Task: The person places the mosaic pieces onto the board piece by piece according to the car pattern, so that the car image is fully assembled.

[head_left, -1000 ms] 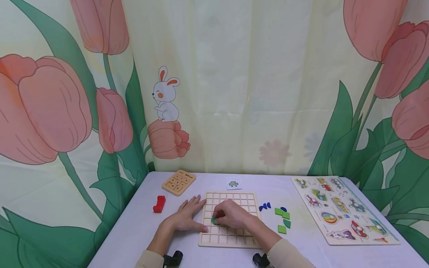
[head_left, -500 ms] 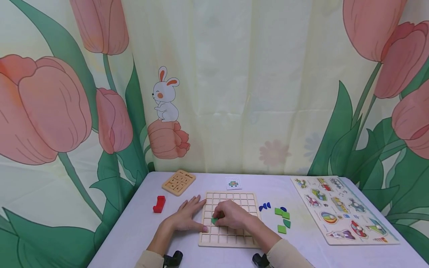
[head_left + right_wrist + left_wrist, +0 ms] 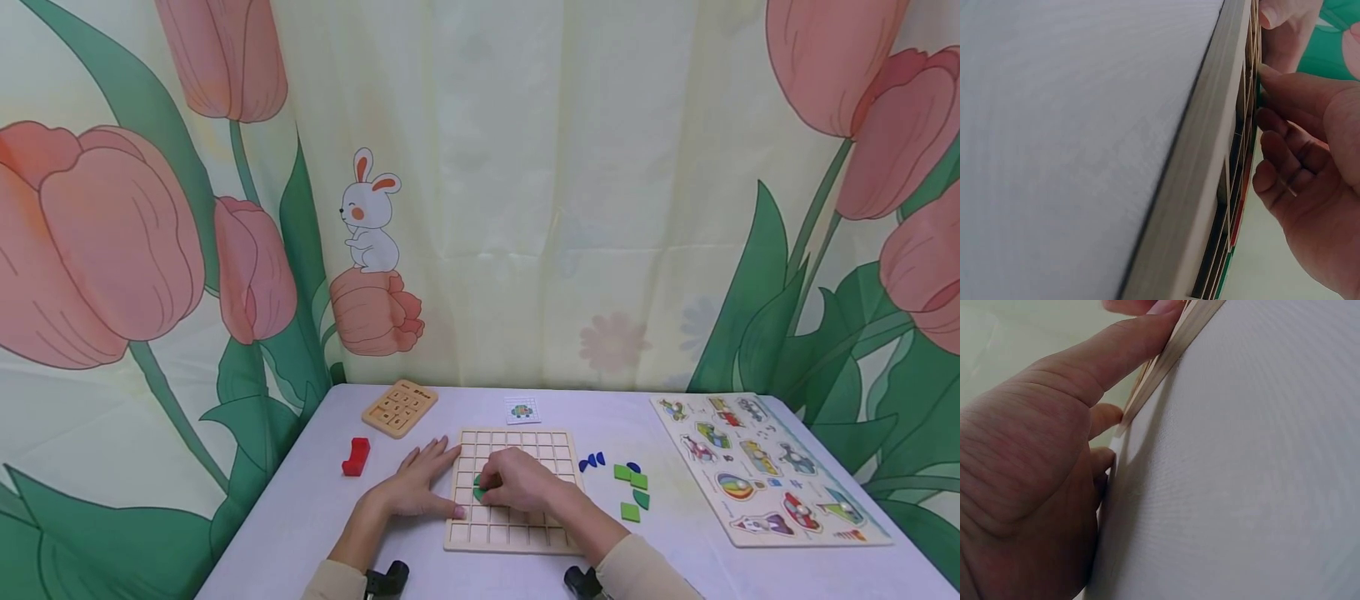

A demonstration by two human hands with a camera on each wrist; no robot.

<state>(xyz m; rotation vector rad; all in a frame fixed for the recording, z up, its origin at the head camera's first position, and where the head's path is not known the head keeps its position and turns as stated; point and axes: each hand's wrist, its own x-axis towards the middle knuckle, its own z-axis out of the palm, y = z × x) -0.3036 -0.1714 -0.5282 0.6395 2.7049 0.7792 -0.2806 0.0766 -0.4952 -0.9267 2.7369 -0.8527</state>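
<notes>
Head view shows us our right hand (image 3: 525,485) over the wooden grid board (image 3: 516,490), its fingers curled and pinching a green tile (image 3: 477,492) at a cell near the board's left side. Our left hand (image 3: 415,490) lies flat on the white tabletop (image 3: 300,517), fingers straight, thumb and fingertips touching the board's left edge. Loose green tiles (image 3: 632,492) and blue pieces (image 3: 592,461) lie just right of the board; a red block (image 3: 356,457) sits to the left.
</notes>
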